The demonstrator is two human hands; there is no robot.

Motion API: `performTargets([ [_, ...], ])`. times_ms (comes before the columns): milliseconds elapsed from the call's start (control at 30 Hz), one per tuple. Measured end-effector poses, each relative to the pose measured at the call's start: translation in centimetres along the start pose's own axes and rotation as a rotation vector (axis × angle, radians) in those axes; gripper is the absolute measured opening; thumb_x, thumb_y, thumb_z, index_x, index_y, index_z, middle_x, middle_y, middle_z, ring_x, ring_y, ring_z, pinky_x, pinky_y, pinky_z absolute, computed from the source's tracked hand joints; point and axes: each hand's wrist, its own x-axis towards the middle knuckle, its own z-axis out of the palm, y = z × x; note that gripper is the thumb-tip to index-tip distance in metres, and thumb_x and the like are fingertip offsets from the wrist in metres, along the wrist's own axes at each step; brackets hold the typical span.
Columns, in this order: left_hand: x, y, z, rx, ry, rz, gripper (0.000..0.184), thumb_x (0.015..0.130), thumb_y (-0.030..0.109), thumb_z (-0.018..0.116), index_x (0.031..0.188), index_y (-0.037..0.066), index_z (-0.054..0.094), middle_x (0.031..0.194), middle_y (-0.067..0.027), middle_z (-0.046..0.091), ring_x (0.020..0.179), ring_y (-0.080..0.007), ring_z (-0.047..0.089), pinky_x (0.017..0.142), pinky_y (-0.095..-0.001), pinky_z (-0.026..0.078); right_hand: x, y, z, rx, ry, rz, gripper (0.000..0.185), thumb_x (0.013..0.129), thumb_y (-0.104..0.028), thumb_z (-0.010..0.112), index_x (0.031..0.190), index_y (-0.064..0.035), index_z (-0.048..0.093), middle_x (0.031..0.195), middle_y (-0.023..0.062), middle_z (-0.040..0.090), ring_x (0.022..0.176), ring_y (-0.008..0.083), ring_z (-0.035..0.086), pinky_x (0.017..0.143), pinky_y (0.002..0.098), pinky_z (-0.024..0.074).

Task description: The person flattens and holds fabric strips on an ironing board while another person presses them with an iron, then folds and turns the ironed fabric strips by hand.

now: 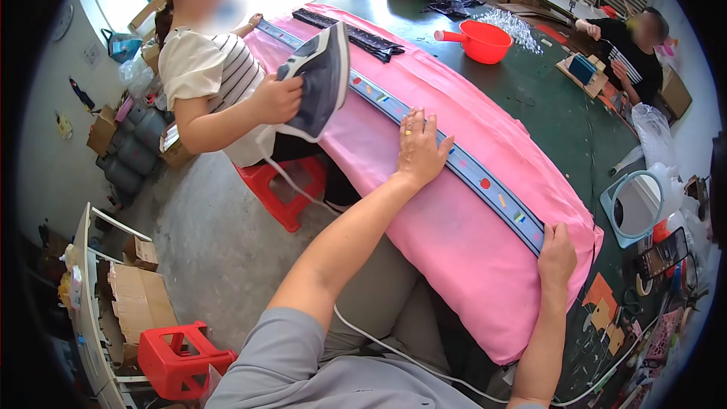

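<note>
A long blue strip point(487, 183) with small colourful motifs lies stretched along a pink cloth point(454, 235) that covers a padded board or table edge. My left hand point(422, 150), a ring on one finger, rests flat across the middle of the strip with its fingers out. At the strip's near right end, my right hand point(556, 254) is closed on the edge; its fingertips are partly hidden. To the left, a co-worker's hand holds a dark steam iron point(319, 79) tilted up above the strip. That person's other hand touches the strip's far end.
A folded black strip point(352, 34) lies on the pink cloth. On the green table point(424, 30) stand a red dipper point(485, 42) and a round mirror point(636, 201). A white cord point(409, 352) runs past my lap. Red stools point(178, 360) stand on the floor; another person sits across the table.
</note>
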Motion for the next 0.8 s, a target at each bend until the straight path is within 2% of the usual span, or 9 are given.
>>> performTargets([
  [133, 1.5, -1.7, 0.6, 0.131, -0.057, 0.001, 0.07, 0.097, 0.047, 0.055, 0.143, -0.006, 0.049, 0.153, -0.0324, 0.038, 0.147, -0.0439, 0.032, 0.124, -0.0514, 0.016, 0.1, 0.2, 0.3, 0.009, 0.004, -0.006, 0.03, 0.106, -0.034, 0.049, 0.094, -0.0065, 0.054, 0.08, 0.0154, 0.069, 0.069, 0.0388, 0.064, 0.065, 0.0483, 0.0477],
  [267, 3.8, -4.1, 0.4, 0.212, -0.313, -0.079, 0.083, 0.099, 0.06, 0.04, 0.153, -0.004, 0.038, 0.162, -0.0282, 0.028, 0.153, -0.039, 0.023, 0.125, -0.0506, 0.009, -0.1, 0.0, 0.1, 0.039, -0.021, 0.01, 0.031, 0.105, -0.032, 0.049, 0.093, -0.0045, 0.055, 0.082, 0.0148, 0.068, 0.072, 0.0376, 0.063, 0.067, 0.0466, 0.0474],
  [433, 4.5, -5.1, -0.7, 0.226, -0.495, -0.124, 0.092, 0.098, 0.069, 0.028, 0.157, -0.003, 0.03, 0.165, -0.0236, 0.024, 0.156, -0.0343, 0.015, 0.125, -0.0491, 0.006, 0.0, -0.2, -0.3, 0.067, -0.033, 0.018, 0.03, 0.105, -0.032, 0.049, 0.093, -0.0049, 0.055, 0.083, 0.0144, 0.068, 0.071, 0.0372, 0.062, 0.066, 0.0463, 0.0468],
  [600, 4.6, -5.1, -0.7, 0.263, -0.585, -0.125, 0.096, 0.098, 0.071, 0.026, 0.158, -0.003, 0.025, 0.166, -0.0232, 0.021, 0.157, -0.0331, 0.012, 0.125, -0.0487, 0.004, 0.0, 0.0, 0.0, 0.06, -0.011, 0.011, 0.03, 0.105, -0.032, 0.05, 0.093, -0.0052, 0.055, 0.083, 0.0141, 0.068, 0.07, 0.0369, 0.061, 0.066, 0.0463, 0.0463],
  [800, 4.6, -5.2, -0.5, 0.255, -0.594, -0.123, 0.096, 0.098, 0.071, 0.026, 0.158, -0.003, 0.024, 0.166, -0.0234, 0.021, 0.157, -0.0326, 0.012, 0.126, -0.0484, 0.005, 0.0, -0.1, -0.2, 0.065, -0.025, 0.019, 0.03, 0.105, -0.032, 0.05, 0.093, -0.0052, 0.054, 0.082, 0.014, 0.068, 0.07, 0.0367, 0.061, 0.066, 0.0466, 0.0461],
])
